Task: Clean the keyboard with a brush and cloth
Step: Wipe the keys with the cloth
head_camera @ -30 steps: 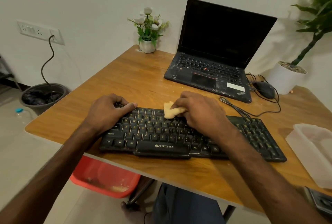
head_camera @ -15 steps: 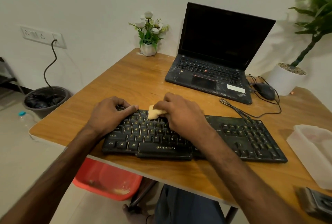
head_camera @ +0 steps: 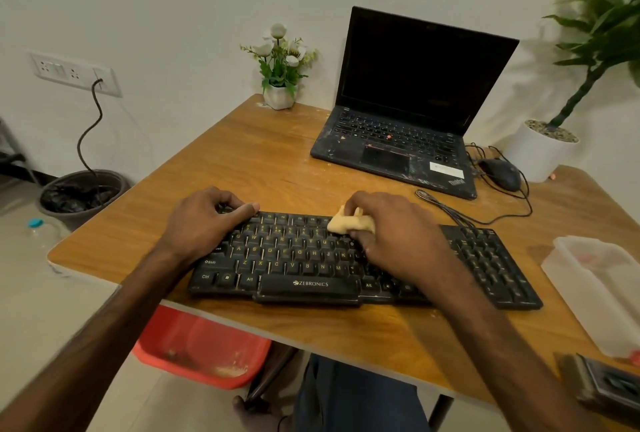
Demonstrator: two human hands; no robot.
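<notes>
A black Zebronics keyboard (head_camera: 311, 258) lies along the front of the wooden table (head_camera: 259, 168). My right hand (head_camera: 394, 234) holds a small yellow cloth (head_camera: 349, 223) bunched in its fingers and presses it on the upper key rows near the middle. My left hand (head_camera: 204, 220) grips the keyboard's top left corner, thumb stretched along the back edge. No brush can be made out for sure.
An open black laptop (head_camera: 408, 140) stands at the back, a mouse (head_camera: 502, 173) and its cable to its right. A flower pot (head_camera: 278, 95), a large potted plant (head_camera: 543, 151), a translucent box (head_camera: 595, 279) and a dark object (head_camera: 606, 386) sit around. A red tub (head_camera: 201, 348) lies below.
My right hand with the cloth slid left along the top rows, then came back right towards the middle. My left hand kept its hold on the corner.
</notes>
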